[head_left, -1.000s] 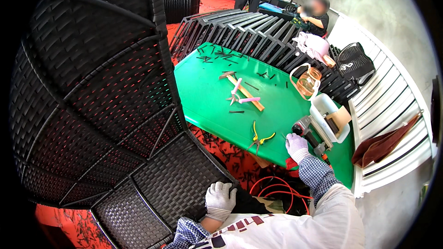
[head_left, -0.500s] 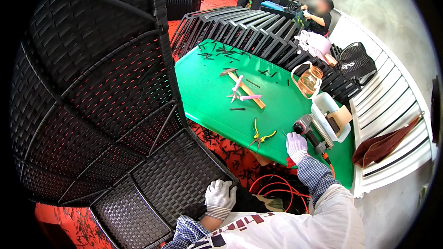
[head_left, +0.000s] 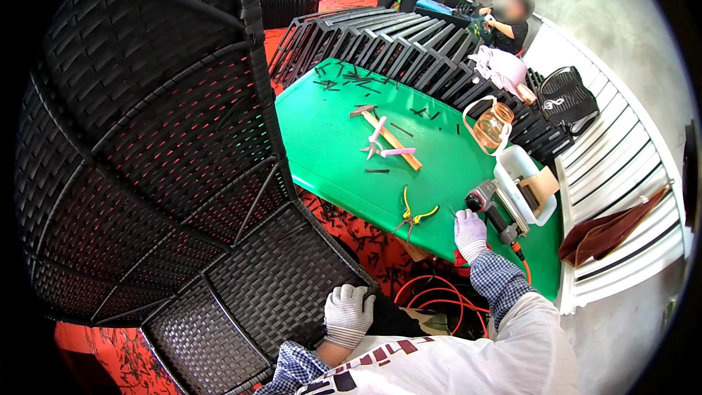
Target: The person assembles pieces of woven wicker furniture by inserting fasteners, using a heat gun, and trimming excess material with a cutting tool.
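The green table is my reference. To its left stands the black wicker chair; on the seat's edge lies the left hand, gloved, fingers bent and near together, but I cannot tell if they clamp anything. The right hand is at the table's near edge, fingers together, just beside the pneumatic nail gun; whether it grips something, I cannot tell.

At the table's right end, the pale plastic bin contains dark pieces and a brown cardboard piece which rises above its rim. By the table's far right edge is a transparent orange jug with a white handle; its content is not clear. Beyond the table is a black handbag, its inside hidden. On the table lie the hammer, pink-handled pliers and yellow-handled pliers.
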Action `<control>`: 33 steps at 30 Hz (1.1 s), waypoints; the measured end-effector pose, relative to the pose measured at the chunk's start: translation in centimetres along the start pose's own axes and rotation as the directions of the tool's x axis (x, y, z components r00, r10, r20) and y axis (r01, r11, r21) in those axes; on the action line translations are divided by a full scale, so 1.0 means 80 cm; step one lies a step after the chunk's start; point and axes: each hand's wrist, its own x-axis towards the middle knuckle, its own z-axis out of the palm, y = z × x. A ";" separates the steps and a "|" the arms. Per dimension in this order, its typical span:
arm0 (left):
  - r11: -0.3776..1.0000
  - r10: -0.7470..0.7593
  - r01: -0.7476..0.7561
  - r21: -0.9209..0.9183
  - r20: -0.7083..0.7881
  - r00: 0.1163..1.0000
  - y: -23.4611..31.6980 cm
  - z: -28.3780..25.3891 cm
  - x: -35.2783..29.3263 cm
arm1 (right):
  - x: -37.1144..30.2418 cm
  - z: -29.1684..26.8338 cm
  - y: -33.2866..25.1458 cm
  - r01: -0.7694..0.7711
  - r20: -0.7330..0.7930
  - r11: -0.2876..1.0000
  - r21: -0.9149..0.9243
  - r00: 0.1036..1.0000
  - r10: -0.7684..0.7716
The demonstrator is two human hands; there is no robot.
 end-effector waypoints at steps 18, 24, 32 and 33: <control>1.000 0.008 -0.008 0.000 -0.008 1.000 0.000 -0.002 0.001 | 0.000 -0.007 -0.003 -0.003 0.024 1.000 -0.004 1.000 0.003; 1.000 0.001 -0.001 -0.016 -0.004 1.000 0.001 -0.002 0.001 | -0.001 -0.002 -0.002 -0.001 0.001 1.000 -0.018 1.000 0.001; 1.000 -0.010 0.010 0.002 0.010 1.000 0.000 -0.001 0.000 | -0.001 -0.006 -0.003 0.003 -0.001 1.000 -0.011 1.000 -0.003; 1.000 -0.010 0.010 0.002 0.010 1.000 0.000 -0.001 0.000 | -0.001 -0.006 -0.003 0.003 -0.001 1.000 -0.011 1.000 -0.003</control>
